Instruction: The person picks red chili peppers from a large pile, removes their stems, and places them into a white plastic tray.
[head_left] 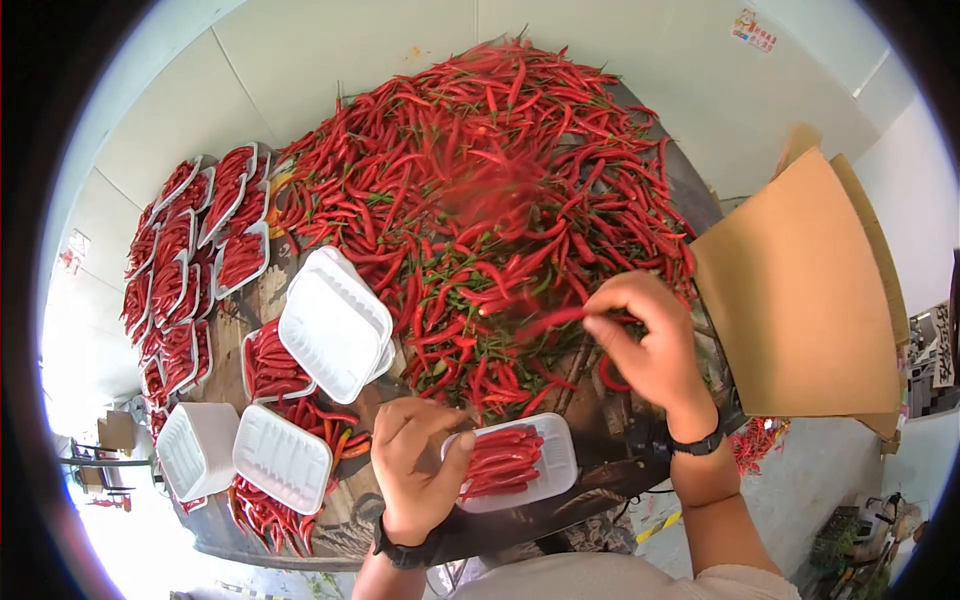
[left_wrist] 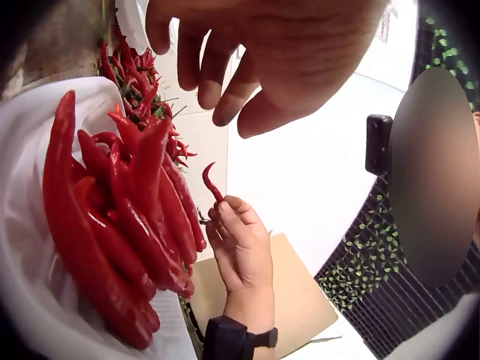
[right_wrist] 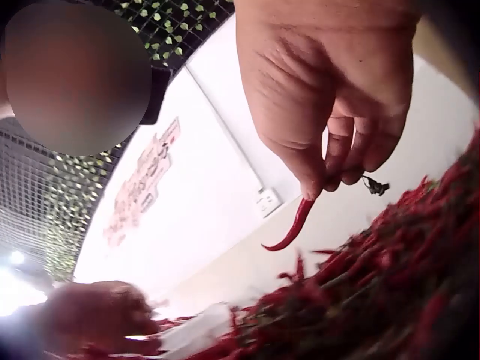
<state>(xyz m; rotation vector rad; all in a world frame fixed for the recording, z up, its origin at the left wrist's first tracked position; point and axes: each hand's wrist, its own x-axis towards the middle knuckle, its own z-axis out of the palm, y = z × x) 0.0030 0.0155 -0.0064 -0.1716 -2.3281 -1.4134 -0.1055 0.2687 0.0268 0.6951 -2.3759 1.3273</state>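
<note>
My right hand (head_left: 650, 345) pinches a red chili pepper (right_wrist: 292, 227) between thumb and fingertips, above the near right side of a large chili heap (head_left: 500, 200). A small dark stem-like bit (right_wrist: 377, 186) shows beside those fingertips in the right wrist view. My left hand (head_left: 415, 465), fingers loosely bent and holding nothing, is over the left edge of a white foam tray (head_left: 558, 462). Several red chilies (left_wrist: 127, 217) lie side by side in that tray, close below the left fingers in the left wrist view.
Filled chili trays (head_left: 180, 260) are stacked at the far left. White trays (head_left: 335, 325) lie nearer, with a tray stack (head_left: 195, 450) and another tray (head_left: 283, 458) on loose chilies. A cardboard box (head_left: 800, 300) stands right of the heap. The table's front edge (head_left: 300, 560) is close to the body.
</note>
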